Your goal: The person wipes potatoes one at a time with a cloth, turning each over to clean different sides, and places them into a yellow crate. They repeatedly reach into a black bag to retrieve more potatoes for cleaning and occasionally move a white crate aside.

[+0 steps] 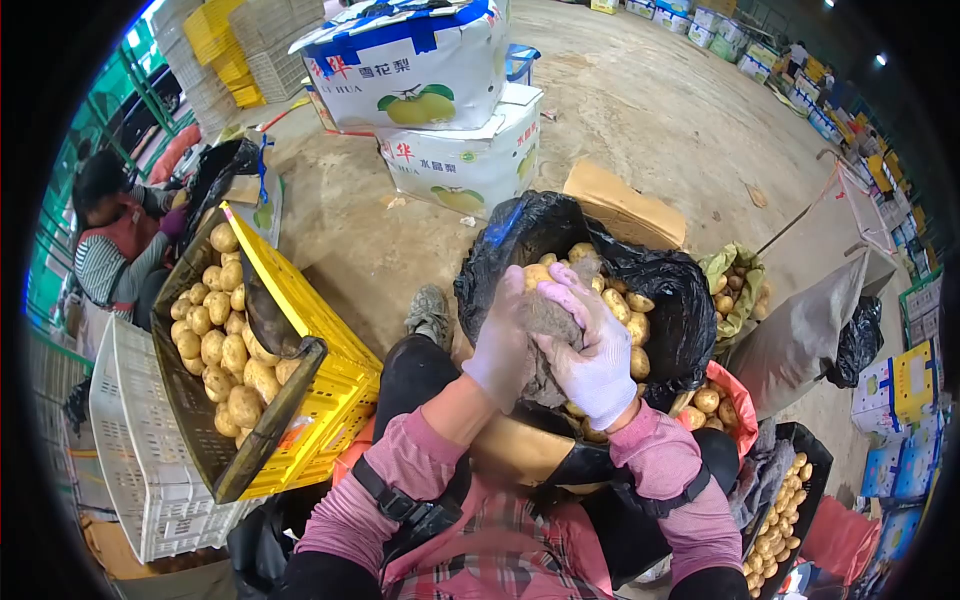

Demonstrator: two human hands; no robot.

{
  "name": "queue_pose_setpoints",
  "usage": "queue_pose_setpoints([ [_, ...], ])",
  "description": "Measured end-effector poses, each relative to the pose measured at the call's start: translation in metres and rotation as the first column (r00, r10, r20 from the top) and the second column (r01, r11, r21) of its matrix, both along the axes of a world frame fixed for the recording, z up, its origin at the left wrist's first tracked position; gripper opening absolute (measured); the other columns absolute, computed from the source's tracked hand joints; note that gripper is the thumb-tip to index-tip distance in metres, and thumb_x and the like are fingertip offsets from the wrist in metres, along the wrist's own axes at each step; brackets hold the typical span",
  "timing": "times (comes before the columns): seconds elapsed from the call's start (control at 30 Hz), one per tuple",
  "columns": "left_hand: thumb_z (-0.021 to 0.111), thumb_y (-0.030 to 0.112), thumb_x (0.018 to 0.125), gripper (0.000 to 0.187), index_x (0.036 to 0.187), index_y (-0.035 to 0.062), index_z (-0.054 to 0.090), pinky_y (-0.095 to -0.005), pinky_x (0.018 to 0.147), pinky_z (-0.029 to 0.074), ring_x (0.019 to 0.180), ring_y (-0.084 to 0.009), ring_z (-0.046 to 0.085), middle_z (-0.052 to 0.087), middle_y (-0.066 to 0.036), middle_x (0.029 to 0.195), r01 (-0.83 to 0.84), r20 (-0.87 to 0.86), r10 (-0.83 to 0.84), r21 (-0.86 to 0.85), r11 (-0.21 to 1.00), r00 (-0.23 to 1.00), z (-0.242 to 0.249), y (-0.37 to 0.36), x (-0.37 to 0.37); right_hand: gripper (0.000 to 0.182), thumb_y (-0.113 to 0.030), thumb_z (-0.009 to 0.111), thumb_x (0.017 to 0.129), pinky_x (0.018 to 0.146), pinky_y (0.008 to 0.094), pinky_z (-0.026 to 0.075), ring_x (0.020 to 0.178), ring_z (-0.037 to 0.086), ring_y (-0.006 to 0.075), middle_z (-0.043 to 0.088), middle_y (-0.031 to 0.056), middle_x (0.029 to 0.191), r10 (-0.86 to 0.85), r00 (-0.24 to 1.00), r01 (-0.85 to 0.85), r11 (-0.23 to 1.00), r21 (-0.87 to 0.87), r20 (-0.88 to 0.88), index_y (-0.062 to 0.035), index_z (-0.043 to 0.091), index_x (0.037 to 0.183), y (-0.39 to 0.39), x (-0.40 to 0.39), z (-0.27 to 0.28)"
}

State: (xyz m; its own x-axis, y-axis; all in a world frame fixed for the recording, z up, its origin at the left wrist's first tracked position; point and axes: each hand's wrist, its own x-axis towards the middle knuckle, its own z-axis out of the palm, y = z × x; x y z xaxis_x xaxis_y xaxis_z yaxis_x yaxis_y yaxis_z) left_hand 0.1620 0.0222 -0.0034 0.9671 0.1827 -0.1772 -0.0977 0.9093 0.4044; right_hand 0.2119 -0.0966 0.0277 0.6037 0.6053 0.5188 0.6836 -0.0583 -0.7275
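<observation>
My left hand (pixel 503 345) and my right hand (pixel 590 350), both in pale gloves with purple fingertips, are closed together around a grey cloth (pixel 546 322). Whether a potato is inside the cloth cannot be made out; the left fingers are slightly blurred. Directly below them stands a box lined with a black plastic bag (pixel 672 285), holding several potatoes (pixel 617 306). On my left, a yellow crate (pixel 322 385) with a dark liner leans at a tilt and is full of potatoes (pixel 232 352).
White fruit cartons (pixel 462 155) are stacked ahead. A white crate (pixel 150 450) stands at far left, near a seated person (pixel 120 240). To the right are a red bag (pixel 737 408), a green bag (pixel 728 262), a tall grey sack (pixel 800 330) and a black crate of small potatoes (pixel 778 525).
</observation>
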Motion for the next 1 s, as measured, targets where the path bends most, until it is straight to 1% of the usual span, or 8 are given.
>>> queue_pose_setpoints([
  [0.1,0.037,0.05,0.105,0.052,0.129,0.0075,0.055,-0.039,0.1,0.048,0.112,-0.0231,0.062,0.064,-0.009,0.121,0.06,0.099,-0.056,-0.046,0.997,0.994,-0.013,0.005,0.002,0.052,0.005,0.072,0.073,0.106,0.0361,0.044,0.123,0.059,0.0259,0.063,0.017,0.129,-0.022,0.997,0.026,0.998,0.054,-0.075,0.0007,0.063,0.124,-0.001,-0.001,0.0],
  [0.2,0.036,0.048,0.106,0.052,0.133,0.006,0.052,-0.038,0.105,0.045,0.118,-0.0222,0.059,0.062,-0.009,0.126,-0.106,-0.071,0.14,0.36,0.927,0.988,-0.011,-0.01,-0.001,0.04,0.003,0.07,0.082,0.1,0.0322,0.047,0.112,0.063,0.0192,0.067,0.0135,0.12,-0.056,0.96,0.116,0.971,0.209,-0.275,0.0035,0.062,0.122,0.0,0.004,-0.005],
  [0.4,0.034,0.05,0.106,0.056,0.13,0.0038,0.054,-0.0338,0.103,0.045,0.116,-0.018,0.059,0.062,-0.009,0.125,-0.128,0.121,0.104,0.218,0.967,0.987,0.024,-0.007,0.002,0.039,-0.002,0.067,0.089,0.101,0.0314,0.047,0.111,0.062,0.018,0.065,0.0106,0.125,0.234,0.741,0.15,0.856,0.494,-0.63,0.0014,0.06,0.127,-0.005,0.035,0.007],
  [0.5,0.035,0.051,0.106,0.057,0.131,0.0036,0.053,-0.0333,0.103,0.045,0.116,-0.0175,0.058,0.061,-0.009,0.125,-0.119,0.115,0.099,0.188,0.975,0.988,0.024,-0.005,0.0,0.047,-0.001,0.069,0.086,0.108,0.0348,0.041,0.125,0.054,0.0217,0.057,0.0123,0.137,0.323,0.871,-0.187,0.915,0.358,-0.37,-0.0022,0.058,0.132,-0.008,0.028,0.012],
  [0.53,0.035,0.051,0.105,0.058,0.131,0.0036,0.053,-0.033,0.102,0.045,0.115,-0.0171,0.058,0.061,-0.008,0.125,-0.127,0.084,0.111,0.221,0.967,0.99,0.017,-0.005,0.0,0.055,-0.001,0.071,0.082,0.113,0.0368,0.036,0.135,0.046,0.0246,0.05,0.0136,0.144,0.184,0.976,-0.176,0.981,0.076,-0.116,-0.006,0.057,0.135,-0.007,0.025,0.007],
  [0.7,0.032,0.052,0.106,0.058,0.131,0.0038,0.054,-0.032,0.1,0.046,0.111,-0.0155,0.059,0.061,-0.008,0.122,-0.219,0.033,0.237,0.524,0.823,0.971,0.004,-0.01,0.003,0.044,0.007,0.064,0.085,0.103,0.0308,0.045,0.117,0.059,0.0192,0.064,0.0119,0.124,0.14,0.911,-0.042,0.967,0.251,-0.388,-0.0012,0.059,0.128,-0.001,0.017,0.007],
  [0.93,0.027,0.053,0.105,0.064,0.136,0.0026,0.051,-0.0338,0.102,0.046,0.115,-0.0204,0.06,0.061,-0.011,0.128,0.105,0.056,-0.104,-0.005,0.995,0.993,0.026,-0.006,-0.001,0.035,0.002,0.061,0.092,0.1,0.0291,0.046,0.111,0.061,0.0146,0.066,0.0089,0.119,0.319,0.714,0.038,0.871,0.49,-0.623,0.0036,0.058,0.126,-0.017,0.044,0.006],
  [1.0,0.027,0.053,0.106,0.063,0.136,0.0031,0.051,-0.0353,0.103,0.046,0.117,-0.0209,0.06,0.06,-0.011,0.129,0.027,0.097,-0.046,0.186,0.982,0.994,0.016,-0.002,0.004,0.044,-0.004,0.067,0.089,0.108,0.0334,0.04,0.123,0.054,0.0174,0.06,0.0098,0.131,0.413,0.741,-0.125,0.859,0.496,-0.529,0.0018,0.055,0.131,-0.021,0.038,0.017],
])
